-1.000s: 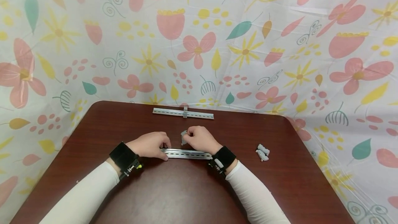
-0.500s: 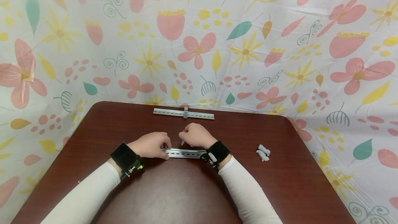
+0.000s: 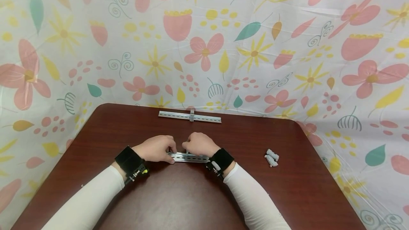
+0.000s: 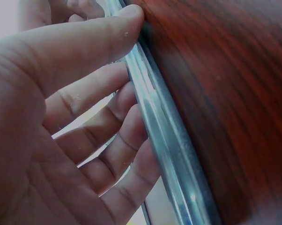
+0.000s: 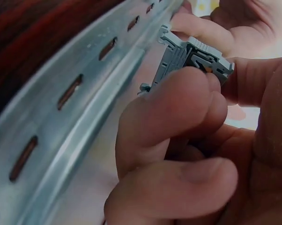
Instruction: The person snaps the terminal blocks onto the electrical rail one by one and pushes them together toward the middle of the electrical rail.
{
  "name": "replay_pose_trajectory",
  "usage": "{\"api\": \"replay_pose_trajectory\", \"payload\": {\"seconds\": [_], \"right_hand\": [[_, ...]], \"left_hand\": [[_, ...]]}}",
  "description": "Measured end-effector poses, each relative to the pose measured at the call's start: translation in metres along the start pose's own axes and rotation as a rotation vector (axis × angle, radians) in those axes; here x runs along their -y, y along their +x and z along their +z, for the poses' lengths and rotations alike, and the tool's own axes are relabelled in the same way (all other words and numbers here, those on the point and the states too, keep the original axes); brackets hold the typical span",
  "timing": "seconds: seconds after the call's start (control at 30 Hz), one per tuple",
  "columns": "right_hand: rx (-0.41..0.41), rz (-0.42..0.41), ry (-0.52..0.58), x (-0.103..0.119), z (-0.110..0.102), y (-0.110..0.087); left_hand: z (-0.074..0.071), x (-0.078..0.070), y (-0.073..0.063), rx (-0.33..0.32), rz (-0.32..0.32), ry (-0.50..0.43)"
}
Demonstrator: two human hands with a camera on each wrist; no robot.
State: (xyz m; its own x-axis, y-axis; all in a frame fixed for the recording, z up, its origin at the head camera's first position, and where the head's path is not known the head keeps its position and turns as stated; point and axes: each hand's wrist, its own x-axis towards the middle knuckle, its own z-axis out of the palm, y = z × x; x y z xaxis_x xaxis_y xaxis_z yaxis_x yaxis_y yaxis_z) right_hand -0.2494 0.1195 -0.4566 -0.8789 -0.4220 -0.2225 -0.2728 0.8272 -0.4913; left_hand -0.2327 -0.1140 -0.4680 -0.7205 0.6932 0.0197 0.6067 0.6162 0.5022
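A slotted metal DIN rail [image 3: 198, 158] lies across the middle of the table in the head view. My left hand [image 3: 155, 148] grips its left part, thumb on the near edge and fingers along the far one, as the left wrist view shows on the rail [image 4: 164, 126]. Between its thumb and curled fingers, my right hand [image 3: 202, 144] pinches a grey terminal block [image 5: 178, 56]. The block's hooked side faces the slotted rail [image 5: 92, 89] close to its edge; I cannot tell whether they touch. Fingers hide most of the block in the head view.
At the back of the table is a second DIN rail [image 3: 172, 115] with grey terminal blocks [image 3: 192, 115] mounted near its middle. Loose grey terminal blocks [image 3: 271, 158] lie to the right. A flower-patterned cloth [image 3: 204, 81] hangs behind the table.
My right hand turned the terminal block, lifting slightly, then came down towards the rail with it. The left hand stays in place on the rail.
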Motion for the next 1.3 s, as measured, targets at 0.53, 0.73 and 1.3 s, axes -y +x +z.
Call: {"api": "replay_pose_trajectory", "payload": {"seconds": [0.53,0.73,1.3], "right_hand": [[0.021,0.031,-0.035,0.006,0.005,-0.004],[0.032,0.016,-0.055,0.010,0.005,-0.008],[0.081,0.034,-0.109,0.016,0.006,-0.016]], "left_hand": [[0.001,0.003,0.001,0.001,-0.006,-0.008],[0.001,0.003,0.001,-0.005,-0.002,-0.007],[0.003,0.003,0.001,-0.010,0.000,-0.002]]}}
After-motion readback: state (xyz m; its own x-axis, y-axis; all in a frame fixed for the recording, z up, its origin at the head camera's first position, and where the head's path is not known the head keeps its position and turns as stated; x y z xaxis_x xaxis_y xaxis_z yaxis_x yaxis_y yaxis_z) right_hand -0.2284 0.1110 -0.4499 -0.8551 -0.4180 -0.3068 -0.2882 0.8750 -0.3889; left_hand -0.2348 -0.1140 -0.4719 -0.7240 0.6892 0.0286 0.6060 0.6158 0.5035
